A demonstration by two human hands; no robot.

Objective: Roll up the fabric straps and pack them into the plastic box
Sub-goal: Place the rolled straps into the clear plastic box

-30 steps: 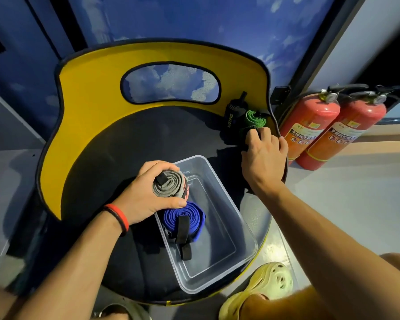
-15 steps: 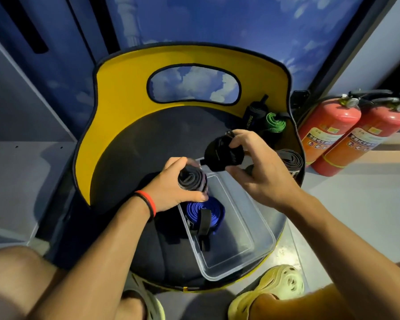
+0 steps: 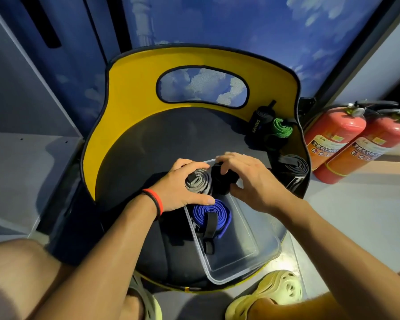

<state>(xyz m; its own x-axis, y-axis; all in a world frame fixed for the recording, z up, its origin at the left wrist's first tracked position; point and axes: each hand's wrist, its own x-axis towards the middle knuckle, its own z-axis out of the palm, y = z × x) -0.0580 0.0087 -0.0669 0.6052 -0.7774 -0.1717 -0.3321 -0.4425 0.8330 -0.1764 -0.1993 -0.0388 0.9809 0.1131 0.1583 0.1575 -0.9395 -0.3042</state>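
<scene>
Both hands at the far end of the plastic box (image 3: 271,251), one roll in each.

Surroundings: box sits on a round black seat (image 3: 153,146) with yellow backrest (image 3: 127,93); three loose rolls by the seat's right edge: lettered black roll (image 3: 260,122), green-edged roll (image 3: 281,129), dark grey roll (image 3: 295,169). Two red fire extinguishers (image 3: 333,135) stand right of the seat, a foam clog (image 3: 277,294) below it. The hands hide the box's far rim. Change: half a second ago the right hand (image 3: 254,181) held the black roll (image 3: 224,182) raised and apart; now it pinches it down against the grey roll (image 3: 198,183), which the left hand (image 3: 180,190) grips with curled fingers. Contents: blue roll (image 3: 209,215) lies inside by the left wall. Whether the held rolls touch bottom: cannot tell.
</scene>
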